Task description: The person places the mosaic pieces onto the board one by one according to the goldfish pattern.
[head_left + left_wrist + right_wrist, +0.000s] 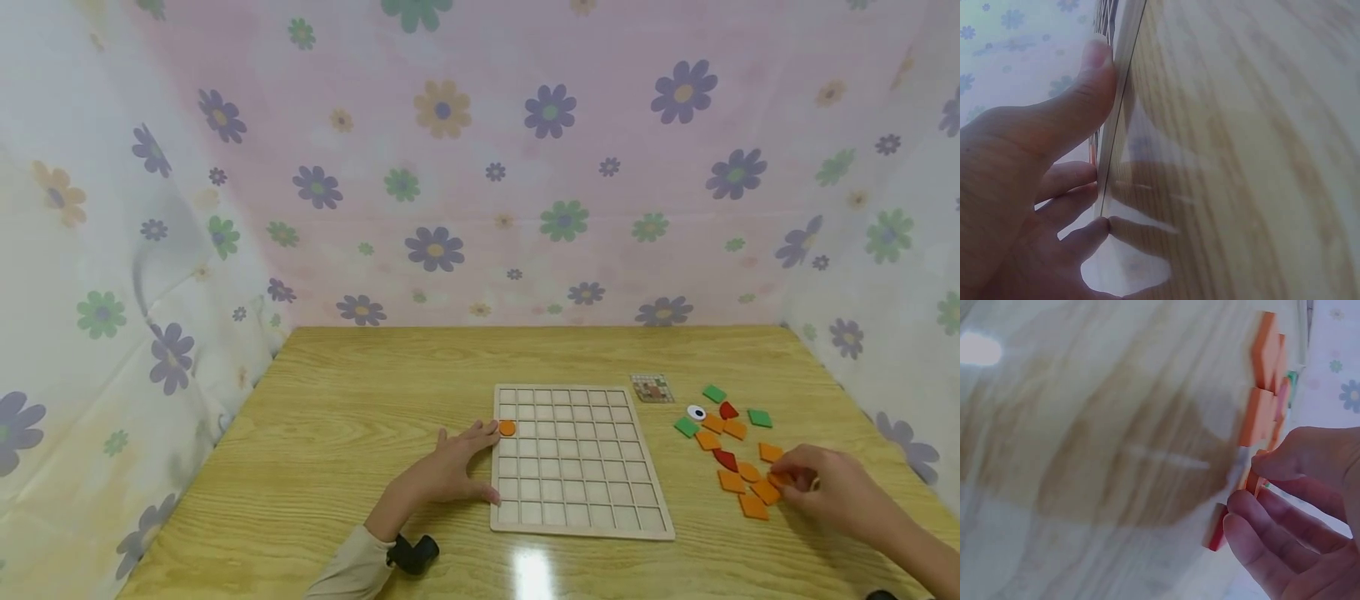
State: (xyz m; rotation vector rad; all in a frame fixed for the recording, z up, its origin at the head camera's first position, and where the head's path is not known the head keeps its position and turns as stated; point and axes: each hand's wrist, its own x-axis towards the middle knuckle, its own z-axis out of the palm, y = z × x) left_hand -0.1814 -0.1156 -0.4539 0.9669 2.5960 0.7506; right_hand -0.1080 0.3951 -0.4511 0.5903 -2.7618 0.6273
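Note:
A wooden grid board [581, 532] lies flat on the table, with an orange round piece [507, 428] in a cell of its left column. My left hand [447, 469] spreads along the board's left edge; in the left wrist view its thumb [1088, 78] rests on the rim. At the right, my right hand [840, 490] pinches an orange tile [1255, 479] between thumb and fingers. Several orange tiles [753, 506] lie beside its fingertips. In the right wrist view, a red piece [1217, 530] sits just under the fingers.
Beyond the orange tiles are green tiles [760, 418], red pieces [725, 459] and a white eye piece [697, 412]. A small pattern card [652, 388] lies past the board's far right corner. Flowered cloth [480, 167] hangs behind the wood-grain table [337, 400].

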